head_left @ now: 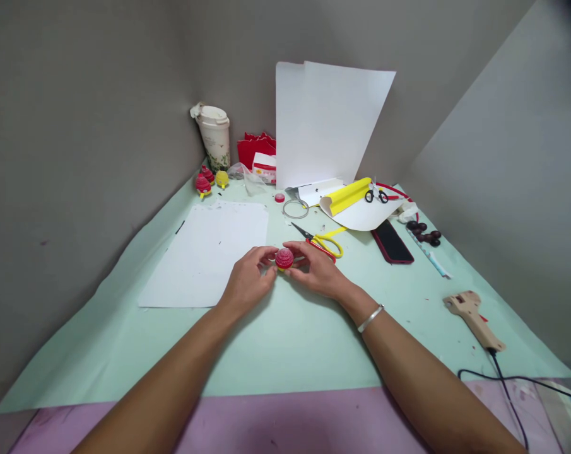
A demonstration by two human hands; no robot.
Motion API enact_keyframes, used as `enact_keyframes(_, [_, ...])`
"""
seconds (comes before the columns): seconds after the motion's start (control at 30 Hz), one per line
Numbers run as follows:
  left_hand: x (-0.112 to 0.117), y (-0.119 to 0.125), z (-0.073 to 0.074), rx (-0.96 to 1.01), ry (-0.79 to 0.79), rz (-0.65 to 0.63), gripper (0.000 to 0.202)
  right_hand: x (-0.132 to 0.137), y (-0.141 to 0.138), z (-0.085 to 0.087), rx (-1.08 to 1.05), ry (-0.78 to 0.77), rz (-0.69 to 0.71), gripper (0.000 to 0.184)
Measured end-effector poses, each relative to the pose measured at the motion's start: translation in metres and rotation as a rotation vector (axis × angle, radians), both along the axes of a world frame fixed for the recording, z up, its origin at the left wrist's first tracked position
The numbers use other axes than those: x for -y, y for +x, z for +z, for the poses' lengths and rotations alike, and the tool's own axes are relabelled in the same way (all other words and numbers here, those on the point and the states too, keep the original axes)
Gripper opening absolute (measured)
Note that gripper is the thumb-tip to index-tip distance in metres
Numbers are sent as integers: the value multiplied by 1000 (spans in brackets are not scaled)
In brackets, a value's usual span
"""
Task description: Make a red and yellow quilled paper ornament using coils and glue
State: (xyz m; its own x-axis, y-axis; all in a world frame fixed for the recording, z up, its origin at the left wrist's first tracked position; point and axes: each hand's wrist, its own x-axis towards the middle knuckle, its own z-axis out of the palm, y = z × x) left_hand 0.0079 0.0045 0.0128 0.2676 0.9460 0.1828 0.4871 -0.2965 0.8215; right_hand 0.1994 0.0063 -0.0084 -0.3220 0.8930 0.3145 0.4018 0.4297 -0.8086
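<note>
From the head view, both forearms reach in from the near edge and meet at the middle of the desk (266,422), which is covered by a pale green sheet (289,353). The left hand (247,282) and the right hand (317,271) close on a small red paper dome (284,257) from either side. Each grip is clenched on it with the fingertips. The dome sits between the two hands, just above the green sheet, and a bit of yellow shows at its underside. A silver bangle (370,318) circles the right wrist.

Just beyond the right hand lie yellow-handled scissors (327,242), blades pointing far-left. A white paper sheet (207,252) lies flat to the left of the hands, its near-right corner close to the left hand. To the right of the scissors is a dark phone (392,242), face up, and past it a cluster of dark beads (424,233). Near the right edge rests a beige glue gun (474,317), its black cord trailing toward the near right.

At the far side, a large white board (330,123) leans upright against the wall. In front of it lie a yellow paper roll (346,196) and small black-handled scissors (376,194). A wire ring (295,209) and a red cap (279,198) lie left of these. In the far-left corner stand a lidded paper cup (214,135) and a red bag (255,150), with small red and yellow ornaments (204,181) in front of the cup.
</note>
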Motion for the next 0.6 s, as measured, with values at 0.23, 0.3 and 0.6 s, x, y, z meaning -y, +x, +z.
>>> enact_keyframes(0.23, [1, 1, 1, -6, -13, 1, 31, 1, 1, 1, -21, -33, 17, 52])
enact_keyframes(0.3, [1, 1, 0, -9, -16, 4, 32, 1, 2, 1, -18, -29, 20, 53])
enact_keyframes(0.6, [-3, 1, -9, 9, -3, -16, 36, -1, 2, 1, -2, 18, -25, 49])
